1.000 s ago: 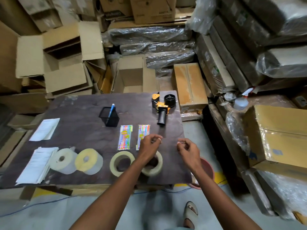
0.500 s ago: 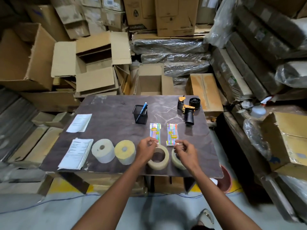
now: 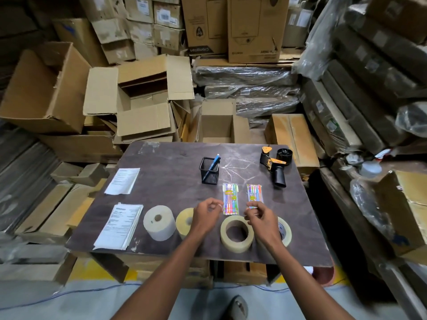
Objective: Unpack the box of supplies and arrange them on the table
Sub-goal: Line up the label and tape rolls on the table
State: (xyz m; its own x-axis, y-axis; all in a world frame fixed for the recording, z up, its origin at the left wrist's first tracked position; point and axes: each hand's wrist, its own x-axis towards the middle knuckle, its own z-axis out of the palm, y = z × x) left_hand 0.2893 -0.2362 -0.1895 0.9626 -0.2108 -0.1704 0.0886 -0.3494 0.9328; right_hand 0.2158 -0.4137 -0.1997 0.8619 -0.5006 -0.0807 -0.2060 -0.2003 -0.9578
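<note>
On the dark table (image 3: 175, 181) lie two pen packs (image 3: 230, 199) (image 3: 254, 192) side by side. A black mesh holder (image 3: 209, 174) with a blue pen stands behind them, and a black and orange tape dispenser (image 3: 275, 166) lies at the back right. Along the near edge stand a white roll (image 3: 159, 222), a yellow tape roll (image 3: 184, 221), a clear tape roll (image 3: 236, 234) and one more roll (image 3: 284, 230) partly hidden by my right wrist. My left hand (image 3: 206, 215) and my right hand (image 3: 261, 217) hover just short of the pen packs, fingers loosely curled, holding nothing.
Two paper stacks (image 3: 122, 181) (image 3: 120, 226) lie on the table's left side. An open cardboard box (image 3: 217, 128) stands just behind the table. Piles of cartons (image 3: 143, 93) and plastic-wrapped bundles (image 3: 245, 75) surround the table. A box (image 3: 406, 209) sits close on the right.
My left hand has lifted off the rightmost tape roll and moved left. My right hand has come in from the right over that roll. The view has tilted up.
</note>
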